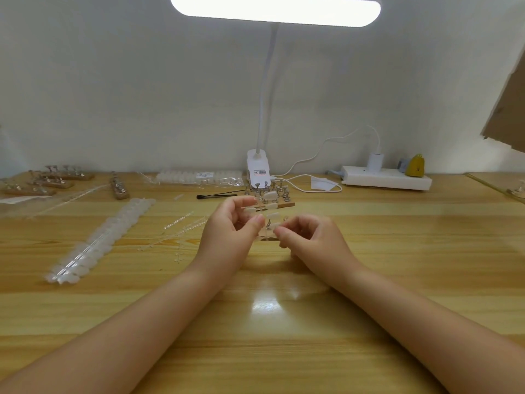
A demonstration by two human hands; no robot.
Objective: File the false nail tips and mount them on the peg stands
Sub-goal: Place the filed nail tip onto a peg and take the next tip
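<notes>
Your left hand [233, 223] has its fingers curled, thumb and forefinger pinching a clear plastic strip of translucent false nail tips [262, 214] held upright at mid-counter. Your right hand [306, 237] is curled too, its thumb and forefinger closed on the near end of that strip; whether it grips a single tip there I cannot tell. Just beyond your hands a wooden peg stand with metal pegs [277, 194] sits on the light wooden counter [397, 251], some pegs already carrying tips. A thin black tool [217, 195] lies to its left. Nearer left, a long row of white nail tips [96, 240] runs diagonally, with bare clear sprue strips [179, 231] beside it. More wooden peg stands [51, 180] stand far left. A white clip lamp [258, 166] and a white power strip [386, 179] stand against the far wall
</notes>
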